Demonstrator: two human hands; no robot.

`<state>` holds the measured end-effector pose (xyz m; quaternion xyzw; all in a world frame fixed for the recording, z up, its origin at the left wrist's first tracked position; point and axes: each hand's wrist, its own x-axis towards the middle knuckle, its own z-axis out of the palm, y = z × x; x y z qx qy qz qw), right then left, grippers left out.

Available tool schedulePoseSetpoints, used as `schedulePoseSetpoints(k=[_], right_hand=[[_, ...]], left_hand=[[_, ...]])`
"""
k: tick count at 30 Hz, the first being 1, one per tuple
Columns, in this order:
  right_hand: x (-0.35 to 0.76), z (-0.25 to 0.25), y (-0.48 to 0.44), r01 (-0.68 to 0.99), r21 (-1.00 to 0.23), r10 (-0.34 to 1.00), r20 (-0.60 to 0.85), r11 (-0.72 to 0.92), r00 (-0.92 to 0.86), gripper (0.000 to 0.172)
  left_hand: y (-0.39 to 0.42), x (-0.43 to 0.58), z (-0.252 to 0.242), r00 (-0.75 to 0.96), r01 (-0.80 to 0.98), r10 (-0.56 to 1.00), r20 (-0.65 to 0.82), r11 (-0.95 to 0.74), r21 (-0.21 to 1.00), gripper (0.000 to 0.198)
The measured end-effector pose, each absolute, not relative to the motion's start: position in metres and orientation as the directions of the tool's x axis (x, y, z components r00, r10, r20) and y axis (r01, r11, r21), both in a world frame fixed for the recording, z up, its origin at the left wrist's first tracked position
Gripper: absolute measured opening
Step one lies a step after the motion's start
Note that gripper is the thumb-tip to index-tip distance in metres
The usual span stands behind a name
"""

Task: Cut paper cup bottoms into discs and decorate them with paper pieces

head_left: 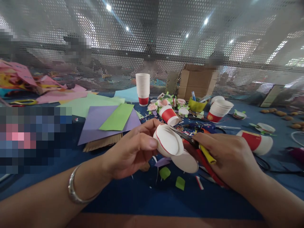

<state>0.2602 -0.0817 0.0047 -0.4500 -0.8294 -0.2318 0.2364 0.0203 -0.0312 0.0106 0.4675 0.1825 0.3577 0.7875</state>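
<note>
Between the thumb and fingers of my left hand (133,152) is the cut-off bottom of a paper cup (169,141), white with a thin red line along its edge. My right hand (230,155) grips scissors (209,155) with yellow and red on the handles. Their blades meet the far rim of the cup bottom. Just below it lies a pale round disc (186,162). Green paper scraps (180,183) and a purple scrap (162,162) are on the blue table beneath my hands.
Behind stand a stack of paper cups (143,88), a tipped red cup (169,115), small turtle-like paper crafts (183,112) and a yellow bowl (197,104). Coloured paper sheets (92,123) lie left. Another cup (257,142) lies right. A perforated screen (114,50) rises behind the table.
</note>
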Motion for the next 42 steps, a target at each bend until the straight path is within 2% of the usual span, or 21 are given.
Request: schedulePoseSetpoints(k=[5,9,12,15,17,28,36,42], right_hand=[[0.254,0.007,-0.080,0.864,0.143,0.623,0.637,0.483,-0.454,0.040],[0.253,0.010,-0.080,0.863,0.142,0.608,0.655,0.485,-0.449,0.044],[0.254,0.011,-0.082,0.854,0.132,0.608,0.649,0.503,-0.458,0.039],[0.256,0.010,-0.084,0.858,0.102,0.643,0.618,0.504,-0.452,0.023],[0.256,0.009,-0.085,0.858,0.103,0.658,0.599,0.503,-0.457,0.018],[0.255,0.012,-0.085,0.829,0.199,0.572,0.639,0.523,-0.514,0.019],[0.258,0.009,-0.085,0.821,0.168,0.601,0.604,0.545,-0.523,0.016],[0.257,0.010,-0.086,0.824,0.198,0.583,0.620,0.531,-0.525,0.015]], left_hand=[[-0.031,0.019,0.009,0.674,-0.429,0.735,0.072,0.310,0.849,0.027],[-0.031,0.019,0.006,0.695,-0.446,0.709,0.117,0.299,0.844,0.031],[-0.032,0.019,0.001,0.710,-0.454,0.678,0.191,0.234,0.859,0.034],[-0.034,0.020,-0.003,0.736,-0.433,0.643,0.212,0.207,0.877,0.040],[-0.035,0.020,-0.005,0.750,-0.421,0.630,0.201,0.220,0.880,0.042],[-0.034,0.020,0.000,0.761,-0.401,0.629,0.158,0.265,0.877,0.039],[-0.035,0.021,0.006,0.743,-0.295,0.669,-0.025,0.362,0.884,0.045],[-0.035,0.024,0.010,0.729,-0.273,0.679,-0.080,0.397,0.877,0.049]])
